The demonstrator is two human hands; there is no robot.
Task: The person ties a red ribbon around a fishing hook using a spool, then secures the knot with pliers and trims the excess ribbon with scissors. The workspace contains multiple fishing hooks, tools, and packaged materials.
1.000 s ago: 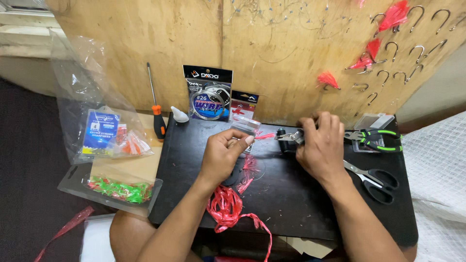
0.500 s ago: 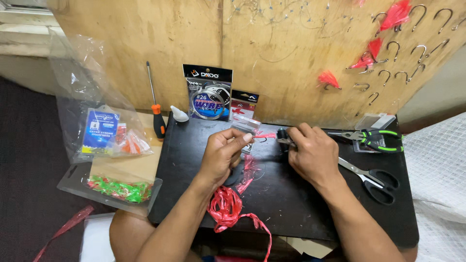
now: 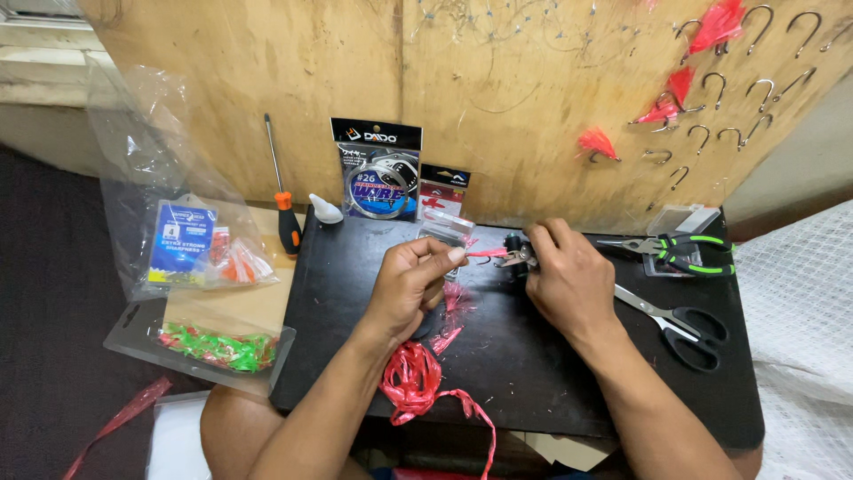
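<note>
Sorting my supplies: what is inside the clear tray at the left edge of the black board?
Green and red shiny strands fill the clear tray. A plastic bag covers its far end, hiding anything there.

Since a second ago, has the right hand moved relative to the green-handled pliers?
Yes. The right hand has slid left along the black board, away from the green-handled pliers and closer to the left hand.

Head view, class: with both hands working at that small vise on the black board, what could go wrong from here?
1. The left hand pinches pink strands at a small hook in the vise, close to the right hand; a slip could prick a fingertip.
2. The scissors lie just beside the right forearm, which could knock them off the black board.
3. The loose red ribbon under the left wrist could snag and drag.
</note>
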